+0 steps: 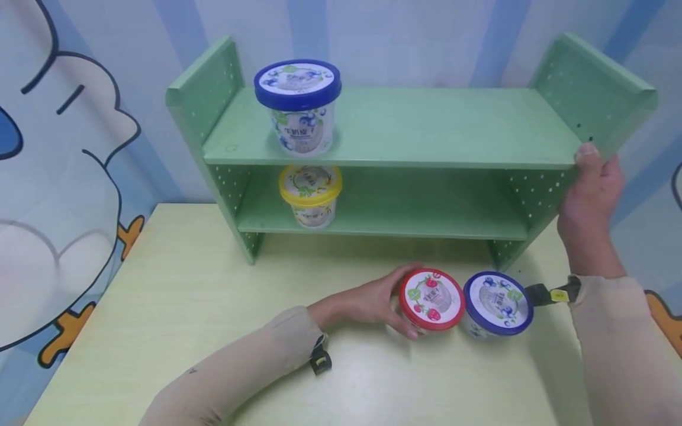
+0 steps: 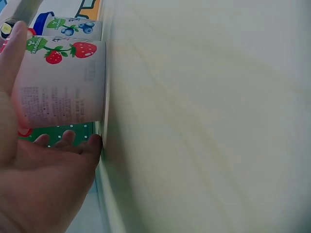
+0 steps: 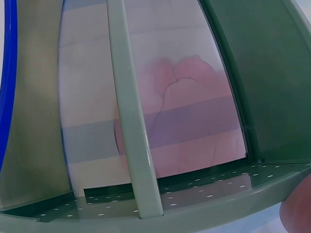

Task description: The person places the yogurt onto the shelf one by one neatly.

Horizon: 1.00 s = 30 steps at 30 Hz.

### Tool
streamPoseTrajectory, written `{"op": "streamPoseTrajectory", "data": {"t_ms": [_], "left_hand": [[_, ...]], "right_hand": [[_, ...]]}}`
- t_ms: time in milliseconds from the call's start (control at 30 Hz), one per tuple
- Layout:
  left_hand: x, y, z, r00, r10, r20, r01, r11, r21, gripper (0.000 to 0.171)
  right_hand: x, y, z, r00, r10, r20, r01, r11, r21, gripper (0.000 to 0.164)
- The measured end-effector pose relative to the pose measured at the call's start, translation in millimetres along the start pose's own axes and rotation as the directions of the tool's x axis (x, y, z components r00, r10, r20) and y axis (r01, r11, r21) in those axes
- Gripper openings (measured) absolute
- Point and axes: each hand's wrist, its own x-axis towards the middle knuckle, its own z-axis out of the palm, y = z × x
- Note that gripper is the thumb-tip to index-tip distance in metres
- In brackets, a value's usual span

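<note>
A small tub with a red strawberry lid (image 1: 431, 299) stands on the table in front of a green shelf (image 1: 447, 127). My left hand (image 1: 375, 300) reaches around its left side, thumb and fingers spread. In the left wrist view a gap shows between the fingers (image 2: 68, 141) and the strawberry tub's wall (image 2: 63, 82). Close against its right side stands a blue-lidded blueberry tub (image 1: 498, 303). My right hand (image 1: 591, 204) grips the shelf's right side panel, thumb on the front; its other fingers are mostly hidden behind the panel.
Another blue-lidded tub (image 1: 301, 109) stands at the left of the upper board, and a yellow-lidded tub (image 1: 311, 195) on the lower board beneath it. The pale table (image 1: 160, 307) meets a cartoon-printed wall (image 1: 383, 41). Dark straps hang from both wrists.
</note>
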Motion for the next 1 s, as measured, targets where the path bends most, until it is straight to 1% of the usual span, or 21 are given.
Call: {"op": "streamPoseTrajectory", "data": {"t_ms": [167, 400, 600, 767, 867, 1000], "left_hand": [[2.7, -0.1, 0.4, 1.000, 0.014, 0.002, -0.014, 1.000, -0.001, 0.108], [3.7, -0.4, 0.4, 1.000, 0.005, 0.001, -0.005, 1.000, -0.026, 0.104], [6.2, -2.4, 0.3, 1.000, -0.006, 0.012, 0.006, 1.000, 0.020, 0.101], [7.4, -3.1, 0.5, 1.000, -0.014, -0.013, 0.015, 0.998, 0.065, 0.096], [7.4, -2.8, 0.5, 0.999, -0.020, -0.026, 0.022, 0.997, 0.071, 0.094], [7.1, -1.8, 0.6, 1.000, -0.022, -0.015, 0.023, 0.998, 0.064, 0.092]], "right_hand": [[0.2, -0.7, 1.5, 1.000, 0.003, 0.003, -0.003, 1.000, 0.004, 0.011], [0.7, 0.1, 1.5, 1.000, 0.014, 0.026, -0.014, 1.000, 0.015, 0.015], [0.4, 0.1, 1.6, 1.000, 0.008, 0.025, -0.008, 1.000, 0.020, 0.013], [0.1, 0.4, 1.2, 1.000, 0.009, 0.010, -0.009, 1.000, 0.014, 0.011], [0.4, 0.5, -0.1, 1.000, 0.012, 0.012, -0.012, 1.000, 0.023, 0.011], [0.7, -0.1, -2.2, 1.000, 0.016, 0.002, -0.016, 1.000, 0.009, 0.012]]}}
